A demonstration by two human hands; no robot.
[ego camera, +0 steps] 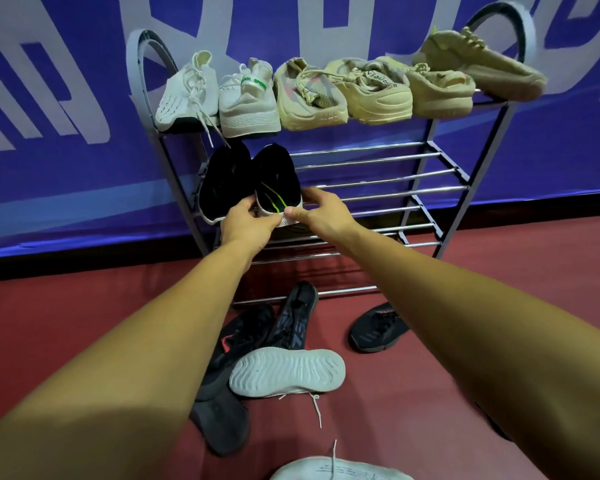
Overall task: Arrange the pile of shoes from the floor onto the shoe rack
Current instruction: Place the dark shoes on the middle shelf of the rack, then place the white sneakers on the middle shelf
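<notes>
Both bare arms reach forward, left hand (pixel 248 225) and right hand (pixel 321 211) close together (fingers curled, pinching).

Both hands grip the heel of a black shoe with a green stripe (pixel 277 181) on the second tier of the metal shoe rack (pixel 447 164): the left hand (pixel 246 225) on its left side, the right hand (pixel 321 209) on its right. Its black partner (pixel 224 183) sits just beside it on the left. Six pale shoes (pixel 326 90) line the top tier. On the red floor (pixel 465 341) lie dark shoes (pixel 246 337) and an overturned white-soled shoe (pixel 288 372).
</notes>
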